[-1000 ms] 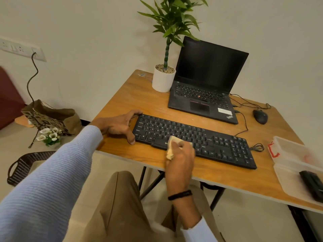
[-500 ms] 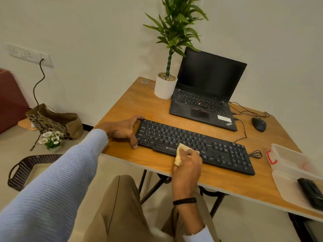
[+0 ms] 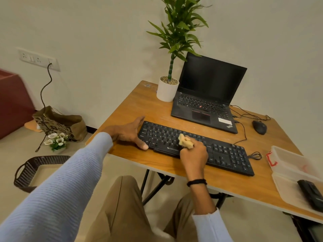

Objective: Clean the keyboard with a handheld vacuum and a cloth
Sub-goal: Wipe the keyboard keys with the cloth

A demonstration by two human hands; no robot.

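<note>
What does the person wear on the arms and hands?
Light blue ribbed knit sleeves cover both arms; the left sleeve reaches the wrist, the right sleeve ends higher. A black band circles the right wrist. The left hand and right hand are ungloved.

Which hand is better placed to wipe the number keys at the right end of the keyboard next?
Probably the right hand: it grips the cloth on the keyboard, nearer that end. The left hand presses against the keyboard's left end.
</note>
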